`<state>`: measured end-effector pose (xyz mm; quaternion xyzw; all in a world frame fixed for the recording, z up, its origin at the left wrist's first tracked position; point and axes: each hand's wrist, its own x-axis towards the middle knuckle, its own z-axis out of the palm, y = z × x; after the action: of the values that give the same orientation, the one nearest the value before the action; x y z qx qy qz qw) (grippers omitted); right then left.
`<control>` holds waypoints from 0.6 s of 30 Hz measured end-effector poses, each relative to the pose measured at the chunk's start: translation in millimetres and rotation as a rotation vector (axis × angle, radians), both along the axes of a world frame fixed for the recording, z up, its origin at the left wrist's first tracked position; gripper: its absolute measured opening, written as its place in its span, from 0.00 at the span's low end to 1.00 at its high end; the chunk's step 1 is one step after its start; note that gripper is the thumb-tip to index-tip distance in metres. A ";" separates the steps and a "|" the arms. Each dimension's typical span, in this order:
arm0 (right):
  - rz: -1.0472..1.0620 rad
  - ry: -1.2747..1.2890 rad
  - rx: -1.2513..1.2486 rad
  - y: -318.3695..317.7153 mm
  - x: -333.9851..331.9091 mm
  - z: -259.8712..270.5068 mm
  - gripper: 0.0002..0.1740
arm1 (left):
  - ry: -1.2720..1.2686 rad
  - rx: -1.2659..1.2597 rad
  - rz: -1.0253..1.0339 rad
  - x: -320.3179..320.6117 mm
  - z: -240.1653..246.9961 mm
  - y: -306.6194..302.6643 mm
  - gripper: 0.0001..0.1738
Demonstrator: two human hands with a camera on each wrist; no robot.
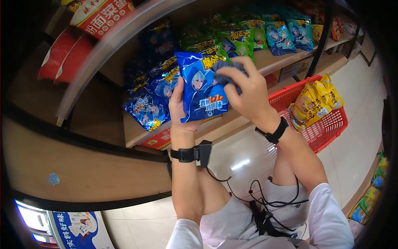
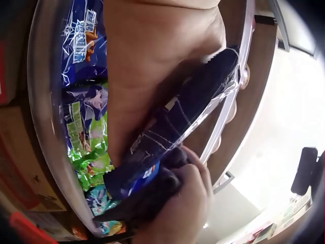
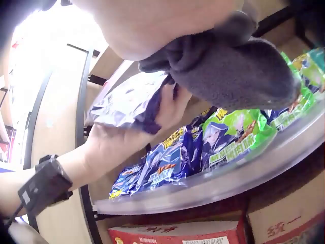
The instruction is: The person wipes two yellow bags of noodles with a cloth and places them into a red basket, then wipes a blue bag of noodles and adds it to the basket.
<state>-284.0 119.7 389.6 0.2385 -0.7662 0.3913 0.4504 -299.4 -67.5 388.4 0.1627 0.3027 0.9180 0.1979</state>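
Note:
My left hand (image 1: 180,108) grips a blue snack bag (image 1: 198,93) by its left side, its printed front facing up toward my head. In my right hand (image 1: 251,89) a dark grey cloth (image 1: 228,74) is bunched between the fingers and lies against the bag's upper right. The left wrist view shows the dark cloth (image 2: 157,193) at the edge of the bag (image 2: 177,117), with my right hand (image 2: 185,203) around it. From the right wrist view, the cloth (image 3: 233,71) hangs below my right palm, and my left hand (image 3: 117,145) holds the silvery-backed bag (image 3: 132,101).
Blue bags (image 1: 145,108), green bags (image 1: 238,41) and teal bags (image 1: 280,37) line the shelf behind. A red basket (image 1: 340,124) with yellow packs (image 1: 315,103) stands on the floor at right. Red and white tubs (image 1: 97,16) are at upper left, beside a shelf edge (image 1: 89,68).

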 end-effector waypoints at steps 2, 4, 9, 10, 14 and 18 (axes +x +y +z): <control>0.059 -0.036 0.051 -10.9 10.5 -5.2 0.14 | -0.061 0.146 0.005 -7.8 -7.9 -1.6 0.33; 0.141 0.075 0.102 -31.6 22.2 -12.1 0.15 | -0.060 0.240 -0.103 -6.1 -4.2 7.0 0.33; 0.158 0.189 0.201 -32.0 23.3 -8.1 0.19 | 0.001 0.325 -0.373 -16.5 -30.5 -2.4 0.31; 0.084 0.224 0.159 -25.2 11.5 -2.9 0.17 | -0.057 0.234 -0.198 -10.2 -21.6 3.5 0.31; -0.060 0.133 0.037 -2.4 -1.1 2.0 0.14 | -0.074 0.130 0.071 2.1 -4.7 3.2 0.35; 0.098 0.110 0.146 -13.0 12.1 -9.2 0.09 | -0.041 0.155 0.093 -2.2 -2.4 6.9 0.47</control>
<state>-271.9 106.6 380.4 0.3288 -0.7542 0.3422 0.4537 -301.6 -60.7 386.0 0.1444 0.2340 0.9499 0.1483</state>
